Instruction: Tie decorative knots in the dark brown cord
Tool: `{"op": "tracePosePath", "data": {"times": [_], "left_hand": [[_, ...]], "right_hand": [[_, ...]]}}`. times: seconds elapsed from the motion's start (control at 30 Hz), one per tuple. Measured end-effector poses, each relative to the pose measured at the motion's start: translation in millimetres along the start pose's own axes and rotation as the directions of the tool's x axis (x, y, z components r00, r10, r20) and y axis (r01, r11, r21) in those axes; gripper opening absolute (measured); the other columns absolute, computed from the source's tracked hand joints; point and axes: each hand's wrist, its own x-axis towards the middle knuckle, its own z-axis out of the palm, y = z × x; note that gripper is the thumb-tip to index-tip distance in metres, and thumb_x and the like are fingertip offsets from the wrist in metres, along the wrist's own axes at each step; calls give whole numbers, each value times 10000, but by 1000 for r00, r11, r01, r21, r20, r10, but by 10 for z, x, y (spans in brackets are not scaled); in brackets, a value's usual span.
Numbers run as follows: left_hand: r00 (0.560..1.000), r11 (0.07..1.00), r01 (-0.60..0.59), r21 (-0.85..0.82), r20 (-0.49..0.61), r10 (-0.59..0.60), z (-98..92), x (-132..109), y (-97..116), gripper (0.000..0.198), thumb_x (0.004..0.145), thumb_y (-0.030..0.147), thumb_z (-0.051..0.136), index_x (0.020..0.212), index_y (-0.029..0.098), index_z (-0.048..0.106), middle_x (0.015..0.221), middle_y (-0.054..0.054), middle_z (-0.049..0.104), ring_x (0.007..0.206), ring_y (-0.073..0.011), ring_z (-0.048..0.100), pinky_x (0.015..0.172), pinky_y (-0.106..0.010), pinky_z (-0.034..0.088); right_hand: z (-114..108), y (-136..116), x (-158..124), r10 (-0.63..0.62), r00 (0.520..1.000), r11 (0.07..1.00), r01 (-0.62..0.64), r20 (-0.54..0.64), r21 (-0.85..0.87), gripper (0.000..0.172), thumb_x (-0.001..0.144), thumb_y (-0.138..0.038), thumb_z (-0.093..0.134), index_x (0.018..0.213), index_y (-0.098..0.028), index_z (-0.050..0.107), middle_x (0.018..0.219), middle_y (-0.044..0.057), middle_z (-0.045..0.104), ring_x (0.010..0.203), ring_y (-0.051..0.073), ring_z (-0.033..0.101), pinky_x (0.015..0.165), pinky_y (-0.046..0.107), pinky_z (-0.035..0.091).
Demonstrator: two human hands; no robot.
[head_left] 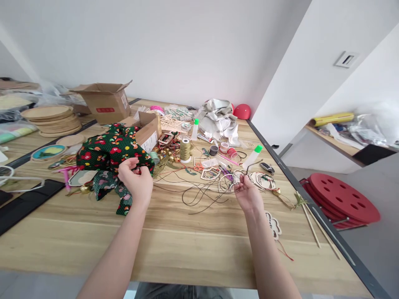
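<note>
My left hand (136,179) hovers over the wooden table (193,245), fingers curled in a pinch, right beside the green flowered fabric (114,151); a thin dark cord seems to run from it. My right hand (247,192) is raised palm up with fingers pinched on a thin dark cord (199,195) that trails in loops across the table between the hands. Laser-cut wooden ornaments (262,180) lie just beyond the right hand.
Craft clutter fills the table's far half: a thread spool (185,149), two glue bottles with green caps (253,157), an open cardboard box (106,101), stacked wooden hoops (54,118), white cloth (218,116). Wooden sticks (314,224) lie by the right edge. Red stools (341,199) stand on the floor.
</note>
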Motion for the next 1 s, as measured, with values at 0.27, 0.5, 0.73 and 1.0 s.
{"op": "tracePosePath", "data": {"times": [0.27, 0.5, 0.73, 1.0], "left_hand": [[670, 936, -96, -337, 674, 312, 3, -572, 508, 170, 823, 191, 527, 941, 191, 649, 987, -64, 640, 937, -189, 583, 869, -335, 466], [442, 902, 320, -290, 888, 129, 36, -868, 600, 293, 877, 407, 470, 882, 168, 641, 844, -47, 644, 785, -168, 601, 717, -269, 485], [307, 763, 633, -131, 947, -93, 93, -873, 551, 432, 804, 528, 513, 926, 134, 641, 533, 42, 429, 429, -86, 367, 393, -198, 306], [458, 855, 493, -158, 883, -101, 79, -805, 533, 370, 801, 488, 512, 818, 163, 689, 498, 33, 409, 472, -115, 398, 425, -214, 313]], "right_hand": [[400, 179, -413, 245, 927, 966, -209, 284, -150, 298, 586, -335, 823, 725, -181, 609, 753, -4, 623, 516, 81, 501, 520, 218, 472], [527, 307, -617, 302, 831, 926, -139, 467, -351, 325, 620, -403, 778, 780, -162, 630, 680, 15, 650, 532, 118, 579, 551, 248, 489], [544, 354, -650, 207, 841, 880, 63, 500, -471, 363, 664, -376, 727, 950, -178, 624, 630, 9, 669, 552, 186, 634, 572, 309, 519], [506, 370, -674, 147, 861, 772, 208, 487, -601, 408, 697, -306, 689, 1050, -200, 514, 584, -12, 660, 544, 209, 654, 558, 305, 502]]}}
